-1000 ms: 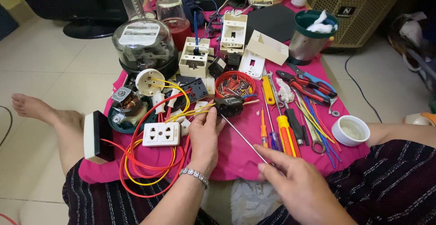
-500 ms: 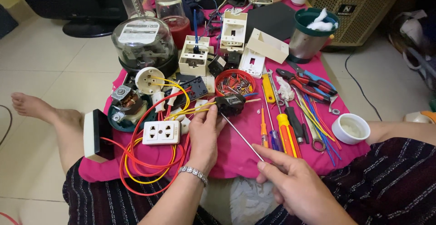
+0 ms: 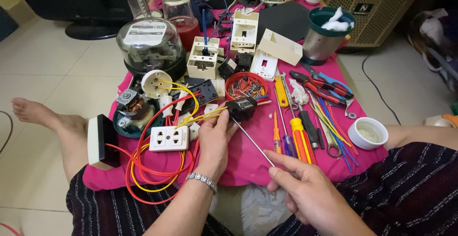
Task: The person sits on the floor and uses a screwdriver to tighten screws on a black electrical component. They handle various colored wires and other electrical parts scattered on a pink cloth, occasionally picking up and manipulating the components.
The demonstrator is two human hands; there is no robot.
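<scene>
Holding the small black plastic switch block (image 3: 242, 108) in my left hand (image 3: 214, 138), grip closed, above the pink cloth (image 3: 248, 150), I pinched the thin metal screwdriver shaft (image 3: 253, 142) in my right hand (image 3: 305, 188), tip against the block.

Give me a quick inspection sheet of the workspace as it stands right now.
Surface: pink cloth on tiled floor, crowded.
Job's things: small black switch block; thin screwdriver, tip at the block.
Clutter: white socket plate, red bowl of screws, pliers, loose screwdrivers, glass-domed meter.
Grippers: left hand holds the block; right hand grips the screwdriver.
Cables: red and yellow wires looped by the socket plate.
Surroundings: white cup, grille cabinet.
</scene>
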